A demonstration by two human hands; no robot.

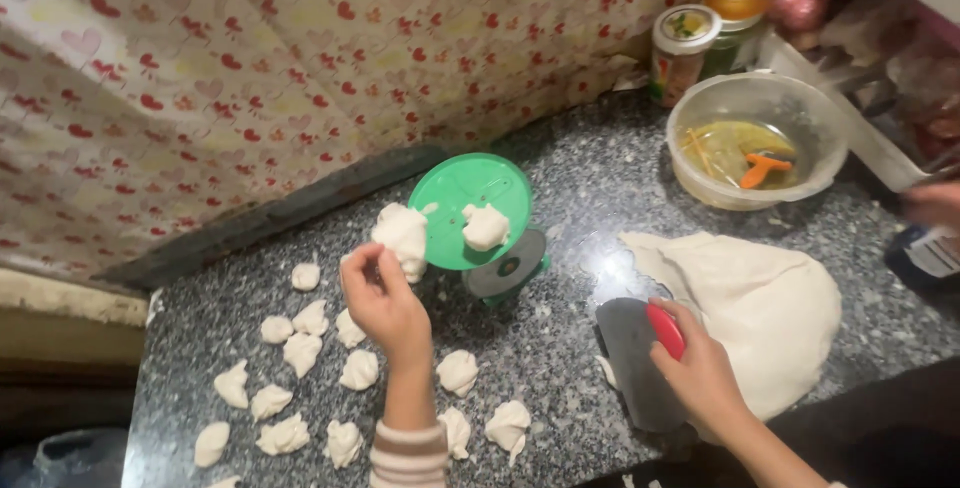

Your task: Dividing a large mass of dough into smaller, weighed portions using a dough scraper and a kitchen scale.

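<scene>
My left hand [383, 303] holds a lump of white dough [403, 238] pinched between its fingers, just left of a small green kitchen scale [470, 210]. Another dough piece [486, 227] sits on the scale's round pan. My right hand [700, 368] grips the red handle of a dark dough scraper [637, 363], whose blade rests on the speckled counter. To the right of that hand lies a big mass of dough [760, 308]. Several small dough pieces [300, 348] lie scattered on the counter to the left and in front.
A clear plastic bowl [757, 138] with yellowish liquid and an orange tool stands at the back right, with jars [682, 48] behind it. A wall covered in heart-patterned paper [250, 68] runs along the back. The granite counter's left edge [140, 388] drops off. Another person's hand [935, 203] shows at the right edge.
</scene>
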